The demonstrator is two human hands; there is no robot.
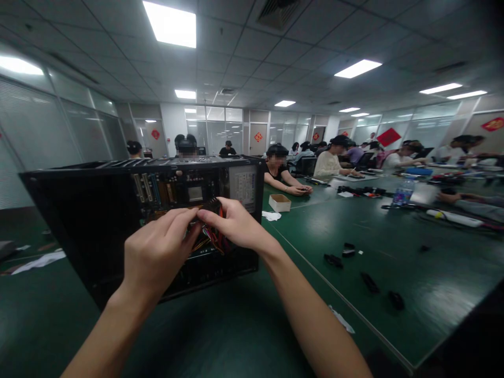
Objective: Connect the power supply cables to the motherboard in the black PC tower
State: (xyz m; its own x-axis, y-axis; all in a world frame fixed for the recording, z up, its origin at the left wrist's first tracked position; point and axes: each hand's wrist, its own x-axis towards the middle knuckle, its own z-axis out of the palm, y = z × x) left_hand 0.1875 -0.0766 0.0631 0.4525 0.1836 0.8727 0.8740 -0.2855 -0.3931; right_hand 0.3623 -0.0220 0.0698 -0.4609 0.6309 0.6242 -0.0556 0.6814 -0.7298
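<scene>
An opened black computer case (79,231) stands on the table before me, its inside turned my way. Both hands are raised at its opening, fingertips meeting. My right hand (240,226) is closed around a dark, wide cable connector (212,202), thumb pressed toward the left fingers. My left hand (157,247) pinches at the same connector, whose lower part the fingers hide. Red, orange and yellow wires (214,239) hang below the hands inside the case. Behind them show the motherboard slots (147,189) and a labelled power supply (243,186).
A small open cardboard box (280,203) and white paper (271,216) lie right of the case. Several small black parts (370,282) are scattered on the green table (315,236). Farther off are a plastic bottle (403,191) and a seated co-worker (281,173) with arms on the table.
</scene>
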